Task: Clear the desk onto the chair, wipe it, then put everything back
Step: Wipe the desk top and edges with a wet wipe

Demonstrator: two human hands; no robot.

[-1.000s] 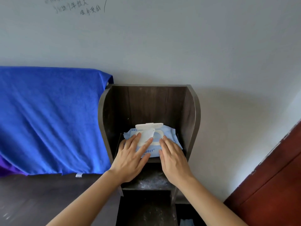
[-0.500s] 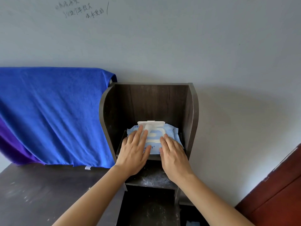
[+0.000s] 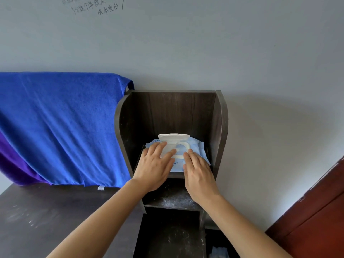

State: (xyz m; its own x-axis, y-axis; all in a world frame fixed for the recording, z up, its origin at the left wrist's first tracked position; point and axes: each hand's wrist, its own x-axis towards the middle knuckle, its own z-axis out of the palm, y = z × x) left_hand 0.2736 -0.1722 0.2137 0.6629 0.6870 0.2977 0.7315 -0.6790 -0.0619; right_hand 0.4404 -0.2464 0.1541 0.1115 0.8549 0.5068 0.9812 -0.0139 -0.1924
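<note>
A light blue pack of wet wipes (image 3: 197, 148) lies on the top shelf of a dark wooden shelf unit (image 3: 220, 123), its white flip lid (image 3: 174, 137) standing open. My left hand (image 3: 155, 167) rests flat on the pack's left side, fingers straight and reaching onto the white opening. My right hand (image 3: 198, 171) lies flat on the pack's right side, fingertips at the edge of the opening. Both hands cover most of the pack's front.
A blue towel (image 3: 59, 125) hangs along the wall on the left, over a purple cloth (image 3: 13, 168). The dark desk top (image 3: 46, 216) below it is dusty. A red-brown door (image 3: 320, 216) stands at the lower right. Lower shelf compartments (image 3: 171, 237) are dark.
The view has shifted so the shelf sits lower left. My left fingers have slid up onto the white opening; both hands stay pressed on the pack.
</note>
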